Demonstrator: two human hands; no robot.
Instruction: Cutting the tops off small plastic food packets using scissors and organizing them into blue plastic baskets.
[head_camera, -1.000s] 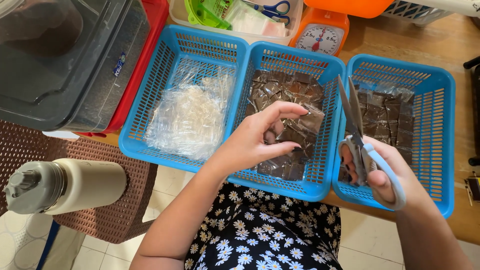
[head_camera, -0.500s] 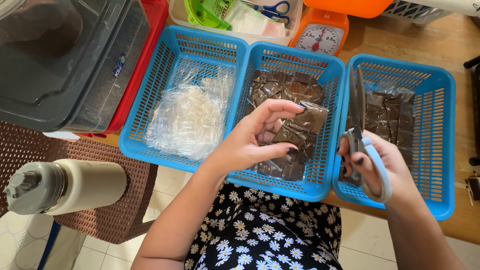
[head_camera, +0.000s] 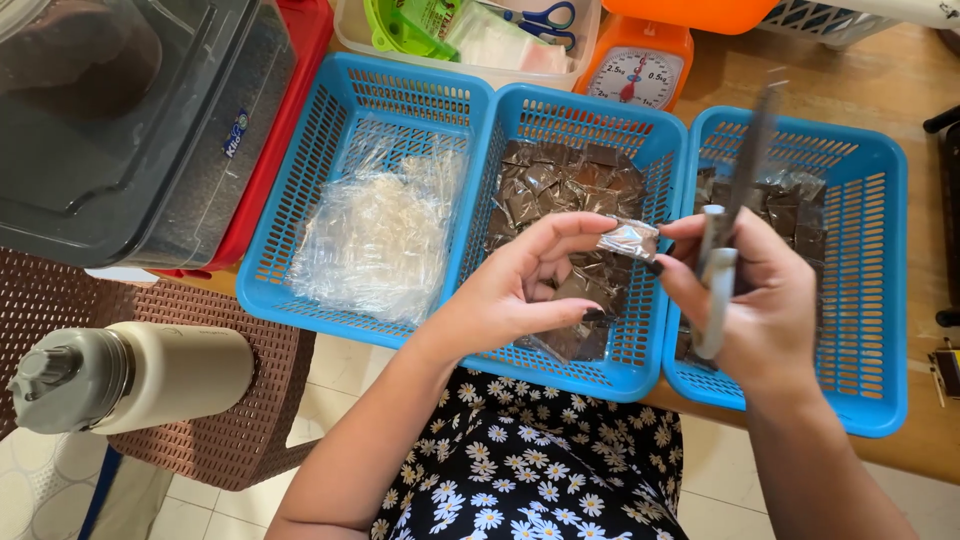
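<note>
My left hand (head_camera: 520, 285) pinches a small clear packet (head_camera: 628, 240) of dark brown stuff above the middle blue basket (head_camera: 560, 115). My right hand (head_camera: 750, 300) grips a pair of scissors (head_camera: 730, 215) with pale blue handles, blades pointing up and away, and its fingertips also touch the packet's right end. Many more dark packets (head_camera: 560, 185) lie in the middle basket and in the right blue basket (head_camera: 880, 260). The left blue basket (head_camera: 330, 130) holds a heap of empty clear plastic bags (head_camera: 375, 235).
A dark lidded bin (head_camera: 120, 120) sits on a red box at the left. A beige flask (head_camera: 130, 375) lies on a brown woven stool (head_camera: 230, 430). Behind the baskets stand an orange kitchen scale (head_camera: 640, 65) and a clear tub (head_camera: 470, 40) with blue-handled scissors.
My left hand lifted one packet out of the middle basket. My right hand moved left with the scissors, turning the blades upright, and met the packet.
</note>
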